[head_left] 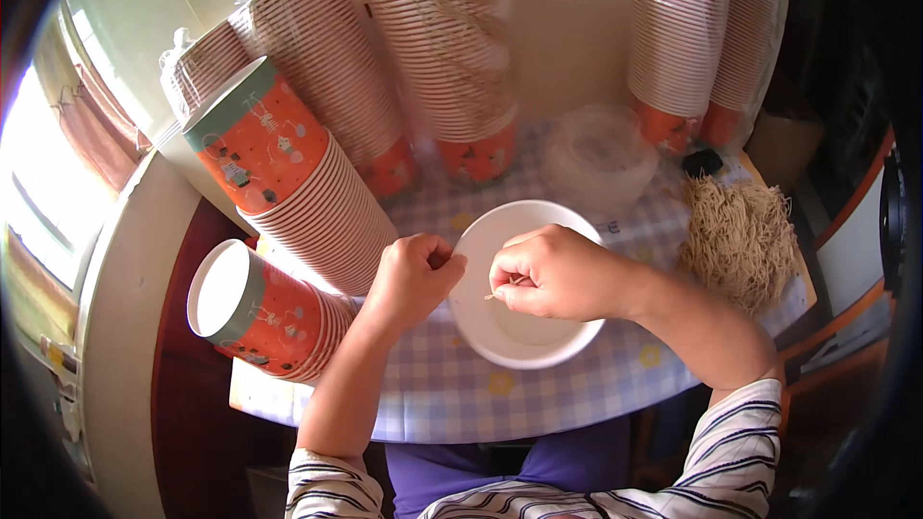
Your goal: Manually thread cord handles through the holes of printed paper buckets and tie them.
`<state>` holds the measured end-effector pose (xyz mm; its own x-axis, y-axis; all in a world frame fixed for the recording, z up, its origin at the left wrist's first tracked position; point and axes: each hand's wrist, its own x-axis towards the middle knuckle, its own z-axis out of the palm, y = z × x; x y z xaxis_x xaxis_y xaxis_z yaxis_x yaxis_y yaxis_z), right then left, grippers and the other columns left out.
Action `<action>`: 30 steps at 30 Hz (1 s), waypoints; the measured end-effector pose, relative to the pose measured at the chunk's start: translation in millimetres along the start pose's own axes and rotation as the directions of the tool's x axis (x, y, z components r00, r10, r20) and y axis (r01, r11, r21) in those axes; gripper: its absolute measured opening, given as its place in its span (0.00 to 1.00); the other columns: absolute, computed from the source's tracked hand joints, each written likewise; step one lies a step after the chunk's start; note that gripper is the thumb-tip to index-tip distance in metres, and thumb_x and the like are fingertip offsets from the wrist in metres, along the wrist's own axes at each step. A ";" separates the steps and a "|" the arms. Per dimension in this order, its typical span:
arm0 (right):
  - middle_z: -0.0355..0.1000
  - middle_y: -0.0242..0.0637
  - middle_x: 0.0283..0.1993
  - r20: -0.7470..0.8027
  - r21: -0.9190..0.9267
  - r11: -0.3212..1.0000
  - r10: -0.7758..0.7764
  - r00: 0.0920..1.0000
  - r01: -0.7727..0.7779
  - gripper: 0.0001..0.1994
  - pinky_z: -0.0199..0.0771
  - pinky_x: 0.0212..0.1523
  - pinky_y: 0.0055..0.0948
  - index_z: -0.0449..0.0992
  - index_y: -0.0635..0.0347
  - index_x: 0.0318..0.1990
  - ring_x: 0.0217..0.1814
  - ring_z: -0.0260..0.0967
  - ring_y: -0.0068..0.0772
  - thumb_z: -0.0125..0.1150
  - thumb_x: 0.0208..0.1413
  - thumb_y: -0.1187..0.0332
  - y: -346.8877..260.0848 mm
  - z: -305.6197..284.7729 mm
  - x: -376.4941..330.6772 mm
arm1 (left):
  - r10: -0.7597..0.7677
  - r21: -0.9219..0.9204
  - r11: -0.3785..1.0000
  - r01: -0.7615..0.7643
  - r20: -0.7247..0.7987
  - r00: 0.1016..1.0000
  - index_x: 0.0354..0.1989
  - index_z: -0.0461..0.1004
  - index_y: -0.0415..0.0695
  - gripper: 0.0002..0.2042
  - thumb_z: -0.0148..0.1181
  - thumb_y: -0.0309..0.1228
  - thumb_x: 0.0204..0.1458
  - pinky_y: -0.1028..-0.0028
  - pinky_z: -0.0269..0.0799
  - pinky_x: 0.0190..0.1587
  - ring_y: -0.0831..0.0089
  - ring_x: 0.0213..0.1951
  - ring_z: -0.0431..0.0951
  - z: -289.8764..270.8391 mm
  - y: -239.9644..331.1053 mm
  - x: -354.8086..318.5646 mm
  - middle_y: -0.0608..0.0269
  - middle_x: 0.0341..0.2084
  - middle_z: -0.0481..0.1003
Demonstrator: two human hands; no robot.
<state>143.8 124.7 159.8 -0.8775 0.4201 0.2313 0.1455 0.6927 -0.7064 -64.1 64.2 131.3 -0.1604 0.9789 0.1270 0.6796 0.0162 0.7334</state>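
A round paper bucket [529,351] with a white inside stands mouth up on the table in front of me. My left hand [413,279] is closed at its left rim, thumb over the edge and the other fingers curled outside; it seems to grip the rim. Over the bucket's opening, my right hand [558,274] is closed in a pinch. A short end of thin beige cord [492,296] sticks out between its thumb and fingers; the palm hides the remainder. To the right lies a heap of similar beige cords [735,240].
Nested orange-and-green paper buckets lean at left in a tall stack [288,183] and a shorter one [274,312]. Plastic-wrapped stacks [433,38] line the back, with others [678,38] at back right. A clear plastic item [601,159] and a small black object [702,163] rest on the checked tablecloth [433,404].
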 end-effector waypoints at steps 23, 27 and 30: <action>0.74 0.42 0.29 -0.054 -0.259 0.961 0.083 0.995 -0.095 0.05 0.73 0.37 0.40 0.75 0.63 0.26 0.33 0.73 0.46 0.54 0.48 0.73 4.6 46.0 -1.5 | -0.047 -0.497 0.861 -0.102 -0.280 0.959 0.30 0.71 0.34 0.09 0.61 0.28 0.53 0.81 0.71 0.23 0.83 0.22 0.74 46.3 -13.8 -45.4 0.64 0.21 0.75; 0.74 0.42 0.29 -0.042 -0.251 0.962 0.097 0.994 -0.104 0.05 0.73 0.37 0.40 0.76 0.62 0.26 0.33 0.73 0.46 0.54 0.48 0.73 3.2 44.4 -1.0 | -0.016 -0.445 0.887 -0.121 -0.291 0.956 0.31 0.71 0.34 0.09 0.60 0.29 0.54 0.83 0.69 0.23 0.84 0.22 0.72 48.0 -16.0 -46.2 0.65 0.21 0.74; 0.74 0.42 0.29 -0.041 -0.254 0.964 0.067 0.997 -0.075 0.05 0.72 0.37 0.40 0.76 0.62 0.27 0.33 0.73 0.46 0.54 0.48 0.72 3.1 45.8 0.2 | -0.008 -0.421 0.899 -0.123 -0.297 0.955 0.31 0.71 0.34 0.08 0.60 0.28 0.54 0.83 0.69 0.23 0.83 0.23 0.72 47.5 -16.9 -46.3 0.65 0.22 0.74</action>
<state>123.2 100.1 127.0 -0.8461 0.4895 0.2109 0.3223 0.7850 -0.5290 -34.1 28.3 81.3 -0.3706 0.8742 0.3137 0.3294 -0.1921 0.9244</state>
